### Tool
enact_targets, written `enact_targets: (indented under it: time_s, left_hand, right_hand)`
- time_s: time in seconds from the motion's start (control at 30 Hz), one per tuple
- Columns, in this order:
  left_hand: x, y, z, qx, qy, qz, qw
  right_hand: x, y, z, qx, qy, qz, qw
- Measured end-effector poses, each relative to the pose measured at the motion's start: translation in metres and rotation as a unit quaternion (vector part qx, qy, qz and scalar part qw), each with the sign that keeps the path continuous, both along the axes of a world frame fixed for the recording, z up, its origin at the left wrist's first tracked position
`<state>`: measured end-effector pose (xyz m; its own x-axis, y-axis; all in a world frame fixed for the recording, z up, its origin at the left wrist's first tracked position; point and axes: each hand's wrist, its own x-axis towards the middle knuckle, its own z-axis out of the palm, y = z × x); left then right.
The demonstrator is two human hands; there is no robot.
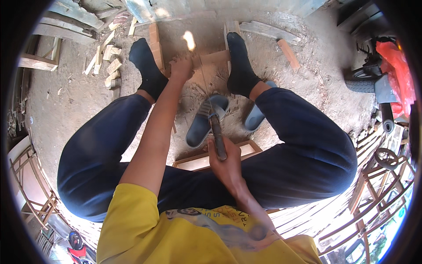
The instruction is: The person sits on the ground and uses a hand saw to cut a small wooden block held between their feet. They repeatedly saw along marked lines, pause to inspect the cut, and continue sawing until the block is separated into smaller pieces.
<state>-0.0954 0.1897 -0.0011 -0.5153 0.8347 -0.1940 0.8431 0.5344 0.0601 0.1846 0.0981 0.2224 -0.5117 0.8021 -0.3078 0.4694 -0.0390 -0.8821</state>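
My right hand (226,160) is wrapped around the straight brown handle of a saw (216,136). Its thin blade shows almost edge-on and runs away from me to a wooden board (216,57) lying across between my feet. At the board's left part, my left hand (181,69) holds it down, its fingers bent over the wood and partly blurred. The blade meets the board just right of that hand. My left foot in a dark sock (147,64) and my right foot (239,64) are beside the board's ends.
Grey slippers (198,127) lie on the dirt floor under the saw. Wood offcuts (113,66) are scattered at left, and a short wood piece (289,53) lies at right. A wooden frame (250,147) is close to my seat. A wheel (360,86) and red plastic bag (398,70) are far right.
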Motion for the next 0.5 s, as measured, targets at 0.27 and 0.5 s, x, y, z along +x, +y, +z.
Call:
enact_targets:
  time_s: [0.27, 0.5]
  left_hand:
    - [-0.018, -0.007, -0.001, 0.116, -0.14, -0.092, 0.979]
    - [-0.013, 0.004, 0.004, 0.085, -0.179, -0.073, 0.977]
  right_hand:
    - [-0.004, 0.011, 0.023, -0.054, -0.092, 0.021, 0.994]
    - [0.005, 0.015, 0.045, -0.033, -0.12, 0.001, 0.992]
